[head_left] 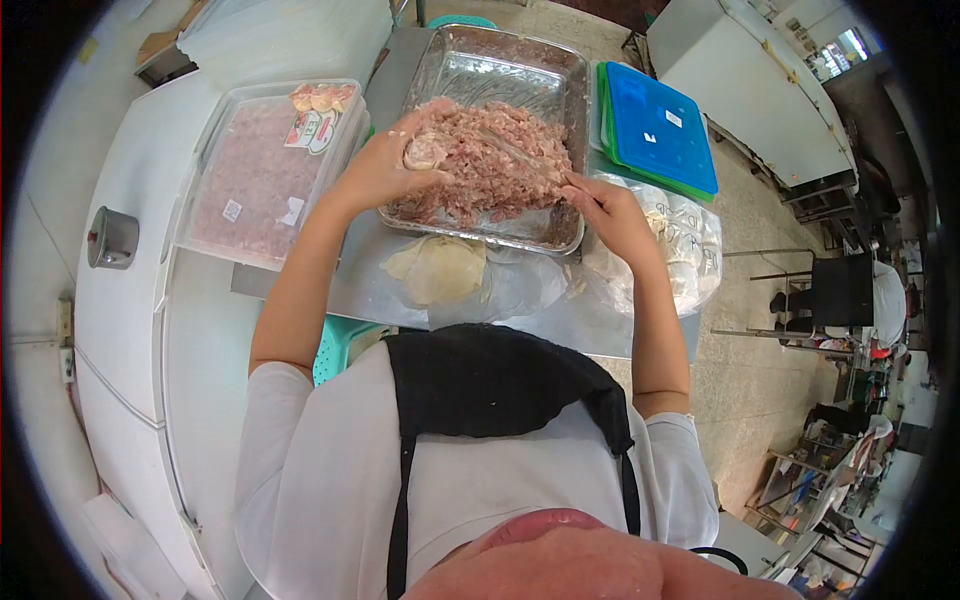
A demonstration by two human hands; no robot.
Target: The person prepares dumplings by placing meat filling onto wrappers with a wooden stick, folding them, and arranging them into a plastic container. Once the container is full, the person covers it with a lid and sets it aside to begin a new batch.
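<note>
A deep metal tray (575, 75) holds a large mound of minced meat (480, 180). Over the mound's left side, my left hand (385, 168) is cupped around a pale dumpling wrapper (425, 153); meat seems to lie on it, though its details are small. My right hand (603, 205), at the tray's right edge, grips the end of a thin flat spatula (520, 152). The blade reaches leftward across the meat. Close to me, below the tray, a stack of pale round wrappers (440, 270) lies on clear plastic (520, 285).
On the left stands a clear plastic box (270, 185) of pinkish contents. Blue and green lids (660, 130) are stacked to the right, above bagged white packs (685, 245). A metal cup (112, 238) sits far left. A person in dark clothing (843, 290) is at far right.
</note>
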